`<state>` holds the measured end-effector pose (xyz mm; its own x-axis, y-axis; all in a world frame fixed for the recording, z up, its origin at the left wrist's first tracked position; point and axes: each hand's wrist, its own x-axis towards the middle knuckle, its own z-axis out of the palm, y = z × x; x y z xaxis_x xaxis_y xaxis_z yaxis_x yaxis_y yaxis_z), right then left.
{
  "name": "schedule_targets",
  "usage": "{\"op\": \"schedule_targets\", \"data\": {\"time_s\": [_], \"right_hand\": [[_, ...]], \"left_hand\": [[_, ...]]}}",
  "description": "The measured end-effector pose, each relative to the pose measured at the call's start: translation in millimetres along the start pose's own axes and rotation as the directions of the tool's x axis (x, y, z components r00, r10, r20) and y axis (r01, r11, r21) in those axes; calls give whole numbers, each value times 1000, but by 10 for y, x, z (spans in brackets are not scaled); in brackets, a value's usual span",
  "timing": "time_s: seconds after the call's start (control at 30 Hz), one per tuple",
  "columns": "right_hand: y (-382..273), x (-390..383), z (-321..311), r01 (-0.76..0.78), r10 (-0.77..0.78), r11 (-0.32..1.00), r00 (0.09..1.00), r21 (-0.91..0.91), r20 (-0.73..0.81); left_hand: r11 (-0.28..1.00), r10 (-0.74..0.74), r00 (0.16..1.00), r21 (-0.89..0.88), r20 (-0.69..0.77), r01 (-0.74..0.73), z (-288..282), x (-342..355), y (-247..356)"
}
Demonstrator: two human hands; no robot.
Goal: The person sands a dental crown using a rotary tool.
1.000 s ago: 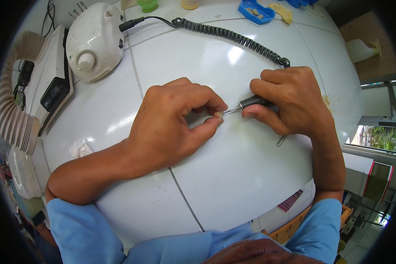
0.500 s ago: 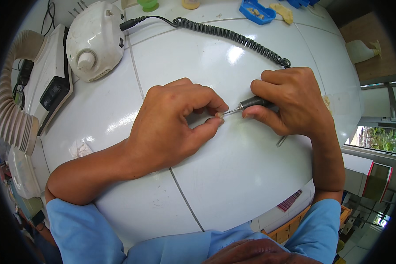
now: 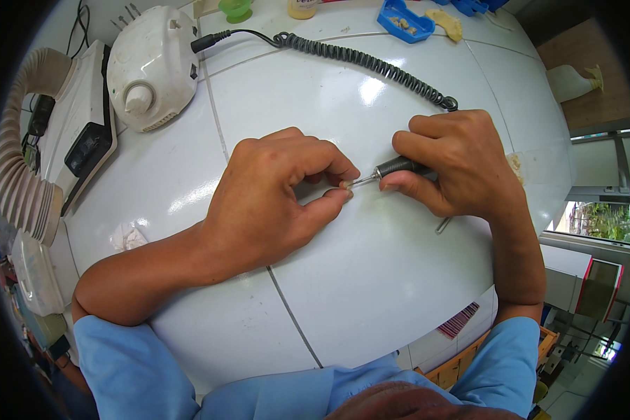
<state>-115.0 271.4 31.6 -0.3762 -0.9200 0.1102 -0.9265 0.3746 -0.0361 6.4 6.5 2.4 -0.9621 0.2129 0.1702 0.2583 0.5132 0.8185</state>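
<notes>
My left hand pinched small pale piece, left of black rotary handpiece gripped in my right hand; thin bit reached piece, exact contact too small to tell. Over past second, pose barely changed; work seemed steady.

The left grip forms a pinch, left thumb and left forefinger nearly meeting at their tips; the left forearm slants in from the lower left. The right grip is curled, right thumb pointing leftward, right forearm rising nearly upright below it.
</notes>
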Motion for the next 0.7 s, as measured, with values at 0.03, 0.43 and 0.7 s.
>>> {"op": "schedule_targets", "data": {"time_s": [0.03,0.43,0.7], "right_hand": [[-2,-1,3,1,-1,1000,1000,1,-4],[12,-4,-3,-1,1,1000,1000,-4,4],[12,-9,-5,-9,9,1000,1000,5,-3]], "left_hand": [[1000,-4,1000,-2,0,4,0,0,0],[1000,-17,1000,-6,7,18,1,0,2],[1000,-13,1000,-12,7,13,0,2,2]]}}
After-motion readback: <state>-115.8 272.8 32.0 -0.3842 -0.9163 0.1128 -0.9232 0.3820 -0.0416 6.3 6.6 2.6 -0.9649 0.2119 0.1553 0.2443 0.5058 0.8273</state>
